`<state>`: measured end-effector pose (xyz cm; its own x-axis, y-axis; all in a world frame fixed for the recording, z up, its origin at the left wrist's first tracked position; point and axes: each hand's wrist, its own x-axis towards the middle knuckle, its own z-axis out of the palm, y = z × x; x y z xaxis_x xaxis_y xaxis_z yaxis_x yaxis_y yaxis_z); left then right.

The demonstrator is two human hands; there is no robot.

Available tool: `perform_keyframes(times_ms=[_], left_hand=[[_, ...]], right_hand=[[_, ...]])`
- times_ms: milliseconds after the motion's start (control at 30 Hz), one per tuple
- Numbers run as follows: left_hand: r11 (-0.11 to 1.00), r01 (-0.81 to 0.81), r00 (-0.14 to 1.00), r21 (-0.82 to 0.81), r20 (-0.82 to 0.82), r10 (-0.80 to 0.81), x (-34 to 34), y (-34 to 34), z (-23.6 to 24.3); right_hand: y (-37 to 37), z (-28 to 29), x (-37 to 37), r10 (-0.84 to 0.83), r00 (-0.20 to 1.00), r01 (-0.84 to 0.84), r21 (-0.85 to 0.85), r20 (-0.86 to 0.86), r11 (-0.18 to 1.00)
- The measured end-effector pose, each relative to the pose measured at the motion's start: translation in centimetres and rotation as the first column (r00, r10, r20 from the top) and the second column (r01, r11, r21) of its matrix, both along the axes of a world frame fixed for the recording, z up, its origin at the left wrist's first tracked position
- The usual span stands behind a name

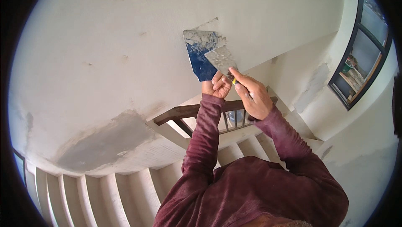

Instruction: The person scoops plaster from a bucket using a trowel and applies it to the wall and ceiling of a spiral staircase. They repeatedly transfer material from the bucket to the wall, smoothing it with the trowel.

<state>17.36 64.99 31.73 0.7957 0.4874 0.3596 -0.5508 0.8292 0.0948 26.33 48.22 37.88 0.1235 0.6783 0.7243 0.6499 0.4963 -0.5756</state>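
Observation:
My left hand [215, 84], in a maroon sleeve, grips a flat blue board [197, 55] by its lower part, fingers curled at its edge; pale grey paste is smeared over its face, mostly near the top. My right hand [253, 95] is closed on the handle of a putty knife [220, 59] whose wide, paste-coated blade overlaps the board's right part; whether they touch I cannot tell. Behind both tools is a white plastered surface [104, 51] with a thin grey streak just above the board and rougher grey patches [109, 143] lower left.
A staircase [109, 193] with pale steps runs along the bottom. A dark railing [186, 110] stands beyond my forearms, with a blue object seen through it. At the right is a dark-framed window [364, 55] in a white wall [318, 101] with grey patches.

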Motion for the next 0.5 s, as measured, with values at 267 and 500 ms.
perform_keyframes(times_ms=[267, 500], left_hand=[[0.74, -0.538, 0.674, 0.404, -0.321, 0.666, -0.1, 0.6, 1.7], [0.333, -0.406, 0.388, 0.851, -0.169, 0.906, -5.7, 2.5, 1.3]], right_hand=[[4.6, -0.4, -1.5, -0.126, 0.985, 0.137, -0.083, 0.119, 0.987], [4.9, -0.4, -2.5, -0.131, 0.988, 0.134, -0.036, 0.077, 0.99]])
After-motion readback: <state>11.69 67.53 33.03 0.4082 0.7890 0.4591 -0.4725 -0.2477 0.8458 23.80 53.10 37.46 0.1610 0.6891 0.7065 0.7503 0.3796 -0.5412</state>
